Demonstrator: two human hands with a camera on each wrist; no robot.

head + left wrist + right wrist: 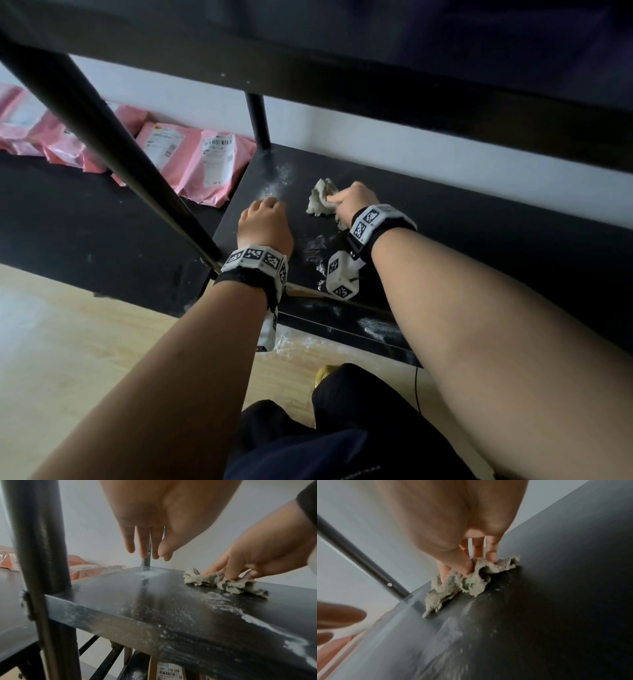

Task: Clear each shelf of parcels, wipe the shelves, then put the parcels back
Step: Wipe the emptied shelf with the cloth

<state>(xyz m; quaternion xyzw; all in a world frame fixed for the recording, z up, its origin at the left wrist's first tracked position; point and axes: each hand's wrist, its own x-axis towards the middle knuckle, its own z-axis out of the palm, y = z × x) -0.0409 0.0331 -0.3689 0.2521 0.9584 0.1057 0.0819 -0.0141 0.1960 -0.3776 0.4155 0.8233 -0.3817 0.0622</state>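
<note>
A black shelf [462,219] [154,601] [556,588] carries streaks of white dust [315,246] [223,601]. My right hand [337,198] [228,573] [474,563] pinches a crumpled grey cloth [320,200] [223,582] [453,588] between thumb and fingers and presses it onto the shelf near the back. My left hand [265,212] [149,553] hovers just left of it with relaxed fingers pointing down, holding nothing. Pink parcels [191,161] [96,569] lie on the neighbouring shelf to the left.
A black upright post [102,144] [37,547] crosses close to my left wrist, with a rear post [257,120] [368,566] at the shelf's back corner. An upper shelf [376,68] hangs overhead. A labelled brown box [169,672] sits below. Wooden floor [85,342] lies at lower left.
</note>
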